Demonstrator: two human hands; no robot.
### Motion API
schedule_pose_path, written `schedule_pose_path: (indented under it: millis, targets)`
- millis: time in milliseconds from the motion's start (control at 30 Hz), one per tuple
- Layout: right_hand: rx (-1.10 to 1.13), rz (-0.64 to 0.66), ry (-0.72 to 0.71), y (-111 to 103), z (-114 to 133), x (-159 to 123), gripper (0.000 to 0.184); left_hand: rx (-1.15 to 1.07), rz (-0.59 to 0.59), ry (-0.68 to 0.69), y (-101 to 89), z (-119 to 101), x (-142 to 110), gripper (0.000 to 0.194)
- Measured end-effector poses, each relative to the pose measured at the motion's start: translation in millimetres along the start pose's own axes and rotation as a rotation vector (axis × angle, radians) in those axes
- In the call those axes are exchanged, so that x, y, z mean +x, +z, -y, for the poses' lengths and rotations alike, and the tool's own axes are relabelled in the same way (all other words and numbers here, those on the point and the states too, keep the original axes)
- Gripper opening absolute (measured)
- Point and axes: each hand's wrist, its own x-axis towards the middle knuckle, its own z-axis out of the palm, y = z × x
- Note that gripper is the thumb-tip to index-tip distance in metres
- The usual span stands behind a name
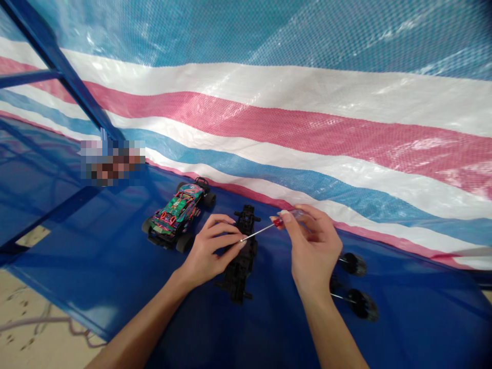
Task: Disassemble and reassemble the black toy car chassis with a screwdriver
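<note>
My right hand (pixel 314 243) grips a screwdriver (pixel 260 232) with a red and clear handle and a thin metal shaft. The shaft points left, and its tip meets the fingertips of my left hand (pixel 211 247). Those fingers are pinched together at the tip; whatever small piece they may hold is too small to name. Beneath both hands lies a long black toy-car chassis (pixel 241 269) on the blue table surface (pixel 130 287). My left hand partly covers its middle.
A toy car (pixel 176 211) with a green, multicoloured body stands left of the chassis. Black wheels (pixel 362 305) on metal axles lie to the right, partly behind my right wrist. A striped plastic sheet (pixel 269 123) hangs behind the table, and a blue metal frame (pixel 73 77) rises at the left.
</note>
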Motion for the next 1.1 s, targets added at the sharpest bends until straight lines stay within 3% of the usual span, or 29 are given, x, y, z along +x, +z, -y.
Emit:
schedule_pose_path:
  millis: [267,467,600,667,767,867,967,1100]
  targets:
    - [-0.004,0.111,-0.051,0.2,3.0,-5.4,0.033,-0.013,0.008,-0.091,5.8,-1.0,-4.2,0.014]
    - [0.041,0.194,-0.004,3.5,10.5,-12.1,0.032,-0.046,0.014,-0.183,5.5,2.4,-6.7,0.012]
    - [0.02,0.181,-0.009,1.4,15.3,-10.4,0.033,-0.07,0.111,-0.209,-5.1,4.5,-4.4,0.035]
    - [0.003,0.201,-0.038,-3.6,17.1,-6.8,0.033,-0.108,0.143,-0.247,-12.1,4.8,-2.8,0.036]
    - [-0.05,0.356,-0.136,-15.5,22.0,0.1,0.032,-0.167,0.164,-0.297,-21.5,4.3,-1.2,0.02]
    - [-0.171,0.538,-0.273,-27.4,31.6,5.9,0.035,-0.178,0.256,-0.276,-27.7,1.1,-1.2,0.017]
    - [-0.295,0.634,-0.375,-33.4,43.4,8.2,0.035,-0.196,0.372,-0.235,-31.1,-5.6,-3.5,0.023]
    - [-0.298,0.699,-0.428,-31.4,52.6,5.4,0.032,-0.198,0.505,-0.196,-32.9,-11.8,-8.7,0.044]
